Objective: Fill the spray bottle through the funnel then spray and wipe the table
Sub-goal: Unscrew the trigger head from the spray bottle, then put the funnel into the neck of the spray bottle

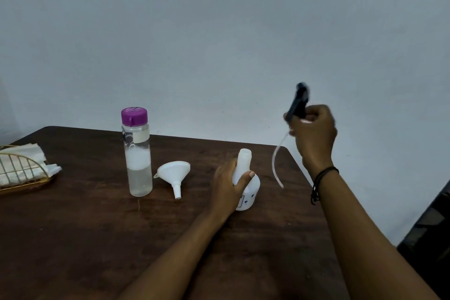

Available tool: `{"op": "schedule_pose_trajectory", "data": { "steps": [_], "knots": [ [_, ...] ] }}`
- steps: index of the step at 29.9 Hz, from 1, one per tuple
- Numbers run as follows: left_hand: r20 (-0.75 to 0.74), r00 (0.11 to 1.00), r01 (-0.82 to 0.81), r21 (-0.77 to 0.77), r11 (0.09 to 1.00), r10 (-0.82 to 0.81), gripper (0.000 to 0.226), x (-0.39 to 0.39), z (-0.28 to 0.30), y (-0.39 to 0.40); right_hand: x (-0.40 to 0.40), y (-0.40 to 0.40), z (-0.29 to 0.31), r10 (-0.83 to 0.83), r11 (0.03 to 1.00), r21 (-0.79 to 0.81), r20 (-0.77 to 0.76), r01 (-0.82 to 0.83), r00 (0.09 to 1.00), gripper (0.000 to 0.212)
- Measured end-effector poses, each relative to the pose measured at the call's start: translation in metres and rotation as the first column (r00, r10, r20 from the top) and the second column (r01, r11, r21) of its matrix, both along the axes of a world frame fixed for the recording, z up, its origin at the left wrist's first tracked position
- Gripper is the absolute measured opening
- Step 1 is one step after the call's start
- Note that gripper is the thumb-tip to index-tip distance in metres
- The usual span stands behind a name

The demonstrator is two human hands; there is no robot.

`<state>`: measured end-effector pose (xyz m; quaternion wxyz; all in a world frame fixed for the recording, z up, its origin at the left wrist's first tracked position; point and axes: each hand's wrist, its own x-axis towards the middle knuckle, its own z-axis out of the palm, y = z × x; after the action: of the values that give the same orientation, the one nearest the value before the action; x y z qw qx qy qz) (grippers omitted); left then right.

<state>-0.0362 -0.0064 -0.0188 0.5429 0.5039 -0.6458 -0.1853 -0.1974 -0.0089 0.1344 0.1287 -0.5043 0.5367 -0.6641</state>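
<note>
A dark wooden tabletop [97,238] carries a purple-capped water bottle [138,153], a white funnel [174,174] on its side, a white spray bottle [246,182], and a wire napkin basket [22,173].

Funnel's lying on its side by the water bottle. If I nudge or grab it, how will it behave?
The funnel looks like thin white plastic, so it is probably light and skids easily. It rests on its cone rim and spout, so a sideways push would likely roll it in an arc. It seems stiff enough to pinch by the rim.

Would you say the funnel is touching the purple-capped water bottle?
Apart: the head view shows dark table between the funnel and the purple-capped bottle.
</note>
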Motion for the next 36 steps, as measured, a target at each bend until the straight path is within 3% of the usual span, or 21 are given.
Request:
{"op": "schedule_pose_trajectory", "data": {
  "steps": [2, 4, 6, 12, 17, 21, 23, 25, 30, 33, 36],
  "knots": [
    [0.002, 1.000, -0.006, -0.018, 1.000, 0.006, 0.033, 0.000, -0.002, 0.000, -0.011, -0.011, -0.020, 0.014, 0.965, 0.256, -0.242, 0.050, 0.970, 0.031],
    [0.004, 1.000, -0.018, -0.041, 0.999, 0.018, 0.036, 0.000, -0.003, -0.001, -0.019, -0.021, -0.042, 0.099, 0.863, 0.480, -0.463, 0.156, 0.881, 0.030],
    [0.004, 1.000, -0.017, -0.042, 0.999, 0.017, 0.037, 0.000, -0.003, -0.001, -0.020, -0.027, -0.060, 0.200, 0.764, 0.604, -0.556, 0.227, 0.807, 0.030],
    [0.011, 1.000, -0.012, -0.024, 1.000, 0.012, 0.029, 0.000, -0.002, -0.001, -0.018, -0.027, -0.081, 0.352, 0.552, 0.753, -0.600, 0.358, 0.719, 0.046],
    [0.023, 1.000, -0.010, -0.025, 1.000, 0.011, 0.027, 0.001, -0.002, -0.001, -0.018, -0.030, -0.085, 0.351, 0.521, 0.774, -0.578, 0.360, 0.737, 0.060],
    [0.030, 1.000, -0.002, -0.007, 1.000, 0.002, 0.030, 0.000, -0.001, 0.001, -0.020, -0.028, -0.087, 0.337, 0.533, 0.780, -0.552, 0.328, 0.763, 0.051],
    [0.043, 0.999, 0.000, 0.003, 1.000, -0.001, 0.031, 0.001, 0.000, 0.002, -0.021, -0.028, -0.086, 0.312, 0.571, 0.762, -0.545, 0.305, 0.778, 0.045],
    [0.061, 0.998, 0.005, 0.009, 1.000, -0.005, 0.032, 0.003, 0.001, 0.002, -0.021, -0.029, -0.084, 0.248, 0.679, 0.689, -0.540, 0.253, 0.804, 0.032],
    [0.070, 0.997, 0.031, 0.014, 0.999, -0.032, 0.046, 0.012, 0.013, 0.008, 0.008, -0.001, -0.062, 0.137, 0.940, 0.341, -0.346, -0.012, 0.928, 0.018],
    [-0.019, 0.999, -0.034, 0.017, 0.999, 0.035, 0.059, 0.024, 0.028, 0.011, 0.040, 0.023, -0.049, 0.097, 0.994, 0.077, -0.274, -0.078, 0.957, 0.013],
    [-0.147, 0.981, -0.132, -0.032, 0.991, 0.127, 0.047, 0.043, 0.044, 0.016, 0.074, 0.046, -0.042, 0.130, 0.972, -0.144, -0.319, -0.183, 0.939, 0.004]
  ]
}}
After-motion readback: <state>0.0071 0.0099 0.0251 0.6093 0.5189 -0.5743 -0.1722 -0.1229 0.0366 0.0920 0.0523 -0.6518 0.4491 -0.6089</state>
